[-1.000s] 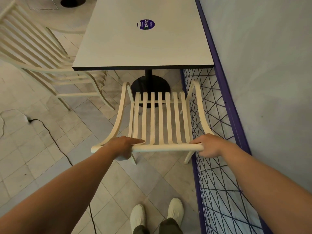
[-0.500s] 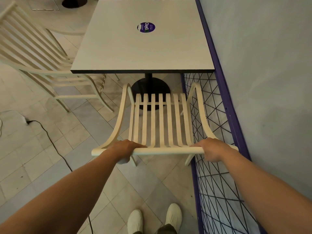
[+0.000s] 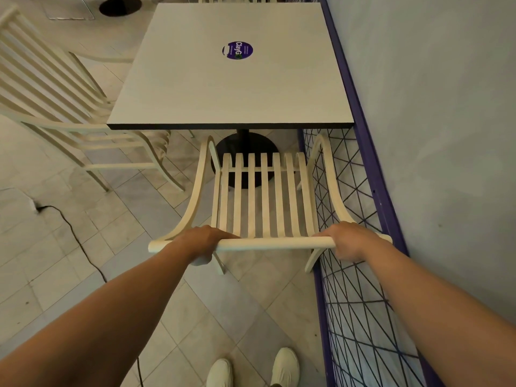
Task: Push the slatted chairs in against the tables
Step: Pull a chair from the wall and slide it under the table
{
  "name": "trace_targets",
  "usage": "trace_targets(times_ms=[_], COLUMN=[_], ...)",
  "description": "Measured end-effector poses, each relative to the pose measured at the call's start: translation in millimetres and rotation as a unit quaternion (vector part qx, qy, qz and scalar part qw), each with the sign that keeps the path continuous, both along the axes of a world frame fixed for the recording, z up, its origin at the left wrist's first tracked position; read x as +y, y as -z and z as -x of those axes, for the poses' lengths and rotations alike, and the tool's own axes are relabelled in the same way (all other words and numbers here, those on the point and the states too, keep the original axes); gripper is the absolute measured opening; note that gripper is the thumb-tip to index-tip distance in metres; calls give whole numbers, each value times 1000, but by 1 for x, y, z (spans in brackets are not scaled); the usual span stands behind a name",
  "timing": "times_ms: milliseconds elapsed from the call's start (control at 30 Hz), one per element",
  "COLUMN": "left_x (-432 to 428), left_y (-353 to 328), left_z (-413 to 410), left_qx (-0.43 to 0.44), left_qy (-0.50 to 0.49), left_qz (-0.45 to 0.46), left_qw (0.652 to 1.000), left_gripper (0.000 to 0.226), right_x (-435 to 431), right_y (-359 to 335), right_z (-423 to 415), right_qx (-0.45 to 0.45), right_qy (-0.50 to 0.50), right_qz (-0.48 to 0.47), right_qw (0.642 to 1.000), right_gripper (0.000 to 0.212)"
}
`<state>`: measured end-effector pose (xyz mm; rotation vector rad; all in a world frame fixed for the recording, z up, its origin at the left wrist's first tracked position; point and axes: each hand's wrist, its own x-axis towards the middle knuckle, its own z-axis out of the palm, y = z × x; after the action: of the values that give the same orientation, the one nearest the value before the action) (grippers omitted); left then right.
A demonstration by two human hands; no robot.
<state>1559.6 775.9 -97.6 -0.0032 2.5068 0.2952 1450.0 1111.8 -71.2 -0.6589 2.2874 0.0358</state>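
A cream slatted chair point(image 3: 264, 196) stands in front of me, its back towards me and its seat front partly under the near edge of a square white table point(image 3: 231, 90). My left hand point(image 3: 202, 243) is closed around the left part of the chair's top rail. My right hand point(image 3: 350, 241) grips the right part of the same rail. The table stands on a black round pedestal base point(image 3: 245, 148), seen between the chair's slats.
A second cream slatted chair point(image 3: 50, 96) stands at the table's left side. A purple-framed wire mesh fence point(image 3: 360, 289) and a grey wall run close along the right. A black cable point(image 3: 75, 236) lies on the tiled floor at left. My white shoes point(image 3: 252, 370) are below.
The chair has slid forward towards the table, with both hands staying on the top rail. My view has moved forward with it.
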Motion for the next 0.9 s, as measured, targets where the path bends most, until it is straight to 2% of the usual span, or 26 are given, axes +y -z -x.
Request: trace_targets(times_ms=[267,367,667,900], left_x=[-7,-7,-3,-1], left_y=[-1,-2,1,-3], left_z=[10,9,5,-2], left_qx=[-20,-39,-24,-25], left_qy=[3,25,16,6], left_qz=[4,-6,-5,-22], left_qw=[1000,999,1000,999], left_gripper=[88,88,80,84], right_x=[2,5,1,4], right_y=[-2,-4,-5,-5], right_z=[11,13,2,-2], right_qx=[-26,-23,-8,-21], right_qy=[26,29,4,11], right_qz=[34,43,1,14], right_qw=[999,998,1000,1000], right_gripper=[75,72,76,74])
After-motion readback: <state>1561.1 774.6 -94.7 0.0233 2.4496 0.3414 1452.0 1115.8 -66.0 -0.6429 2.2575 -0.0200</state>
